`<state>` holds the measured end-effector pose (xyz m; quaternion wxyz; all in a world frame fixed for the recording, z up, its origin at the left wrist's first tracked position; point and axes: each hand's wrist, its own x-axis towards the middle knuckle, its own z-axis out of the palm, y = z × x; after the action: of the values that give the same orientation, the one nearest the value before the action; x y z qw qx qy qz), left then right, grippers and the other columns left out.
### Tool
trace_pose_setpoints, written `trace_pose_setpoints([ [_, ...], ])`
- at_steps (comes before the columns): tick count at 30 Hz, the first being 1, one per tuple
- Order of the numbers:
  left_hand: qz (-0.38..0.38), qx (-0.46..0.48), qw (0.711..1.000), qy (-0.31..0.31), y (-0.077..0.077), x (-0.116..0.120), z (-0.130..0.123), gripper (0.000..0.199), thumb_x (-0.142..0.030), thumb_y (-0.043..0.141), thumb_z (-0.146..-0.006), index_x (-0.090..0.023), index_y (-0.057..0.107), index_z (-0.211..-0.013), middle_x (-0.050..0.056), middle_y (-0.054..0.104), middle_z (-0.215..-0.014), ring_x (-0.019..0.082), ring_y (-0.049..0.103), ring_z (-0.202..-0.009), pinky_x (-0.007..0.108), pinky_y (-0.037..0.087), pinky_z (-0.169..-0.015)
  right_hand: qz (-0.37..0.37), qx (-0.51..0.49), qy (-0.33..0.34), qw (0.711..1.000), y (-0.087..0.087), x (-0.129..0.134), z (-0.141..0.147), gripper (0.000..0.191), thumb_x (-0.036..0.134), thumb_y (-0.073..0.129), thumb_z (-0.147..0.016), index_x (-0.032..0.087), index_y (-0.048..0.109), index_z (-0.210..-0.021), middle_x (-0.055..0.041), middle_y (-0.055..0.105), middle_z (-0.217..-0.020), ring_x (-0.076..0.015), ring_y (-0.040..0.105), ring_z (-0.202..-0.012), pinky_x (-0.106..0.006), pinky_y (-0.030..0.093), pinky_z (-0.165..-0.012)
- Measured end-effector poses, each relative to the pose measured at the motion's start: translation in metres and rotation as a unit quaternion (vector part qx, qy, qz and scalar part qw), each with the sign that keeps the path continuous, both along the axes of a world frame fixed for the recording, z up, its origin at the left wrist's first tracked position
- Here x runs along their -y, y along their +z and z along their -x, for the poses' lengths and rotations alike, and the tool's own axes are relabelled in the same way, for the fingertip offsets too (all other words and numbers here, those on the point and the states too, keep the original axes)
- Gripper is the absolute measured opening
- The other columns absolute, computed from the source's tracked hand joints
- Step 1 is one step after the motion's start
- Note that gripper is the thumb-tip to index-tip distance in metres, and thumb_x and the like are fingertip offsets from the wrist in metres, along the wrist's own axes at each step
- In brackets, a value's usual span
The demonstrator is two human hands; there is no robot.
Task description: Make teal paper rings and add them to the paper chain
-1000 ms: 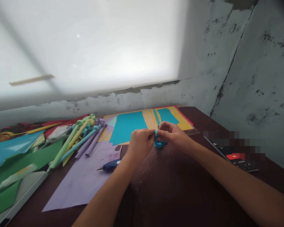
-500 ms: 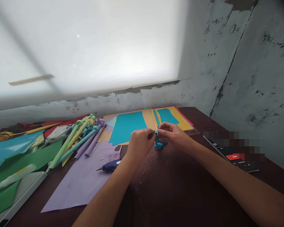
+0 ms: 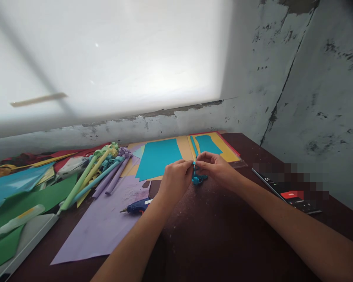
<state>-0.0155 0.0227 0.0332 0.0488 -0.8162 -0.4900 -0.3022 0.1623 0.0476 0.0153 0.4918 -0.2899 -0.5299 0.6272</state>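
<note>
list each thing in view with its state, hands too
Left hand, pinching blue paper strip.
Right hand, pinching blue paper strip.
Blue paper strip, curled at bottom.
Glue gun, lying down, partly hidden.
Purple sheet, laid out flat.
Paper tubes, rolled up.
Large blue sheet, flat.

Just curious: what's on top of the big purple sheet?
A blue glue gun and, seemingly, ends of purple paper rolls. The left forearm hides the gun's rear and part of the sheet.

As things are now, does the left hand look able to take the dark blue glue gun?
Probably yes: the glue gun lies close by on purple paper. But the left hand is busy with curled blue paper, and its forearm hides the gun's rear.
</note>
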Motion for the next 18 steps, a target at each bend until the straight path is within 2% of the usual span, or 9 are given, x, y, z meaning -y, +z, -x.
trace_pose_setpoints([
  [4, 0.003, 0.009, 1.000, 0.026, 0.0007, -0.0001, -0.0010, 0.022, -0.022, 0.058, -0.094, -0.021, 0.077, -0.082, 0.006, 0.075, -0.079, 0.018, 0.063, -0.068, 0.030, 0.033, -0.062, 0.012, 0.001, 0.011, 1.000, 0.0010, 0.0006, -0.0005, 0.035, 0.043, 0.089, -0.070, 0.020, 0.067, -0.087, 0.0004, 0.068, -0.084, -0.0143, 0.068, -0.073, -0.031, 0.059, -0.075],
  [10, -0.004, 0.010, 0.999, 0.031, -0.0003, -0.0005, 0.0009, 0.029, -0.022, 0.055, -0.096, -0.021, 0.077, -0.078, 0.006, 0.073, -0.073, 0.017, 0.060, -0.064, 0.030, 0.031, -0.060, 0.012, 0.001, 0.014, 1.000, 0.0016, 0.0019, -0.0011, 0.030, 0.034, 0.088, -0.070, 0.020, 0.068, -0.088, 0.0010, 0.070, -0.083, -0.0163, 0.073, -0.072, -0.033, 0.060, -0.077],
  [18, -0.001, 0.095, 0.995, 0.036, 0.0038, 0.0019, -0.0019, 0.019, -0.021, 0.063, -0.091, -0.022, 0.081, -0.086, 0.006, 0.079, -0.084, 0.020, 0.070, -0.075, 0.029, 0.043, -0.067, -0.028, 0.026, 0.022, 0.999, 0.0047, 0.0041, -0.0041, 0.029, 0.034, 0.087, -0.073, 0.020, 0.067, -0.087, 0.0016, 0.070, -0.087, -0.0164, 0.073, -0.078, -0.033, 0.059, -0.081],
])
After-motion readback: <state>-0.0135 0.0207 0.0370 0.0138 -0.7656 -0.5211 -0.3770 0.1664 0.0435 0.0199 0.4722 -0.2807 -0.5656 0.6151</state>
